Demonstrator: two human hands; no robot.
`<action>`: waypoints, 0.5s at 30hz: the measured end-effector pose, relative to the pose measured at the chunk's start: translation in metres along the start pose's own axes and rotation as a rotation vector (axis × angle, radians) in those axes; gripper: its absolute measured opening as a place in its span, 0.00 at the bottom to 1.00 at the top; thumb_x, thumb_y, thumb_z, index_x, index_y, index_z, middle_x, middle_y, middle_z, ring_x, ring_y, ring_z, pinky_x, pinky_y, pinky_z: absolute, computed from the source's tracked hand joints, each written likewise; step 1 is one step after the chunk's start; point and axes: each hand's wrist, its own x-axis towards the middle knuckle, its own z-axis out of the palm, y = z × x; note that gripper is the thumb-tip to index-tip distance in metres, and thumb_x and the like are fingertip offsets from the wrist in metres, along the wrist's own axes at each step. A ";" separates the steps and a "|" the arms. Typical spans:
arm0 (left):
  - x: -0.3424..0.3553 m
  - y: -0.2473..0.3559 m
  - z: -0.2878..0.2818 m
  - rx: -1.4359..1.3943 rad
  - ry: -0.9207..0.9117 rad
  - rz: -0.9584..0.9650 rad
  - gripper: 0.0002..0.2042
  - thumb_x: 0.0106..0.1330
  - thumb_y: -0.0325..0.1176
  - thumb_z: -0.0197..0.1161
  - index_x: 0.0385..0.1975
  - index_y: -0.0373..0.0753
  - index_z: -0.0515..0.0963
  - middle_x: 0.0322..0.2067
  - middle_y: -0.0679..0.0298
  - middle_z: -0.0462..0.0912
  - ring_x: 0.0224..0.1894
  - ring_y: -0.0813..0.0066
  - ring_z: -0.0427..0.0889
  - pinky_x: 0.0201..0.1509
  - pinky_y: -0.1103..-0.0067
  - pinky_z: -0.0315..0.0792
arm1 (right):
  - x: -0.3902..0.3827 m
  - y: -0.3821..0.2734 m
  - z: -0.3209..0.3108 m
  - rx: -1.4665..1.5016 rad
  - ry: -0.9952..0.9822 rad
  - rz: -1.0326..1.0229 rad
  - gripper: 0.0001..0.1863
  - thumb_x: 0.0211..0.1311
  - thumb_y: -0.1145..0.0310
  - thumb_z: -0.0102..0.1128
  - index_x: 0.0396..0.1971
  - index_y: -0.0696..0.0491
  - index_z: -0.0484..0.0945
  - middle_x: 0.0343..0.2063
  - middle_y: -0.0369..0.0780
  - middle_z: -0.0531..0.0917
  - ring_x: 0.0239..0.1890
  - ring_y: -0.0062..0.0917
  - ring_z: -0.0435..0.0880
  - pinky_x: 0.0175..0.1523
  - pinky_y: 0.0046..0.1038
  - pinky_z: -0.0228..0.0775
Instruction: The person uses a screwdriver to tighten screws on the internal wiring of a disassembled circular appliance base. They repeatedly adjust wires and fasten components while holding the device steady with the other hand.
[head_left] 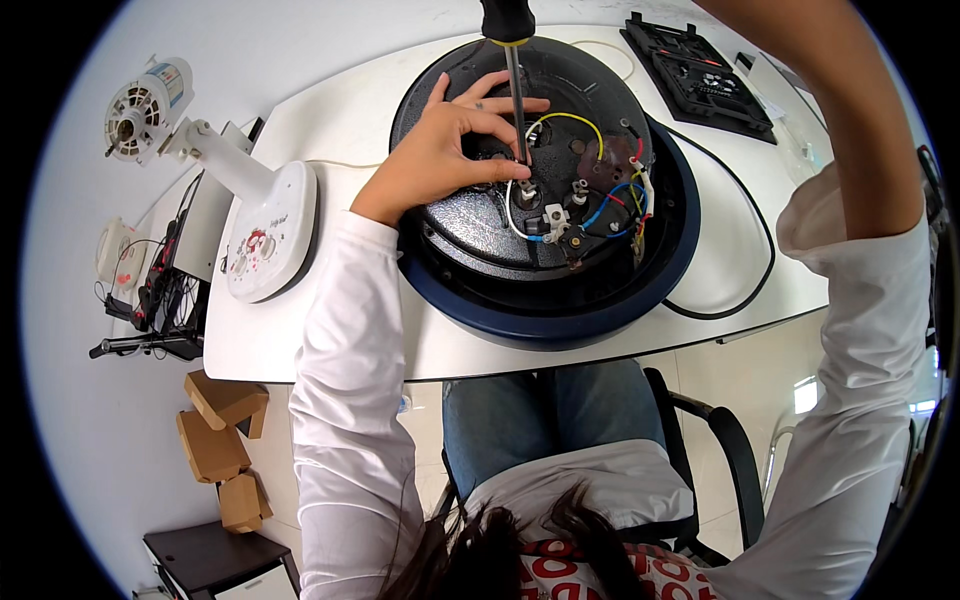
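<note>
A round black metal plate (470, 230) with colored wires and terminals lies in a dark blue round housing (560, 335) on the white table. A screwdriver (516, 85) with a black handle and yellow ring stands upright over it, its tip near a terminal beside a white wire. My left hand (445, 145) rests on the plate, thumb and index finger pinched round the lower shaft, other fingers spread out. What else the pinch may hold is hidden. My right arm reaches up past the top edge, so that hand is out of view, as is the top of the screwdriver handle.
A white desk-fan body (270, 235) with an exposed motor stands at the left. An open black tool case (700, 80) lies at the far right. A black power cord (765, 225) loops beside the housing. Cardboard boxes (215, 440) sit on the floor at lower left.
</note>
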 end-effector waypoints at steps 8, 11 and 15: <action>0.000 0.000 0.002 -0.029 0.014 -0.014 0.09 0.49 0.42 0.71 0.21 0.45 0.81 0.51 0.70 0.79 0.69 0.62 0.54 0.69 0.52 0.25 | -0.002 0.032 -0.008 0.173 -0.045 -0.178 0.24 0.58 0.57 0.60 0.49 0.56 0.71 0.36 0.45 0.77 0.31 0.26 0.82 0.35 0.20 0.74; 0.013 0.004 0.006 -0.091 0.029 -0.013 0.09 0.51 0.42 0.70 0.22 0.45 0.80 0.51 0.68 0.79 0.69 0.63 0.55 0.69 0.51 0.26 | -0.005 0.031 -0.016 0.098 -0.004 -0.122 0.25 0.60 0.56 0.59 0.51 0.56 0.70 0.37 0.46 0.76 0.32 0.27 0.82 0.36 0.22 0.76; -0.005 -0.002 -0.003 -0.138 0.035 -0.067 0.09 0.52 0.41 0.69 0.24 0.44 0.79 0.51 0.64 0.79 0.69 0.64 0.55 0.70 0.53 0.25 | 0.007 0.047 -0.001 0.022 0.033 -0.066 0.24 0.61 0.56 0.57 0.52 0.55 0.69 0.38 0.46 0.76 0.34 0.27 0.81 0.37 0.23 0.77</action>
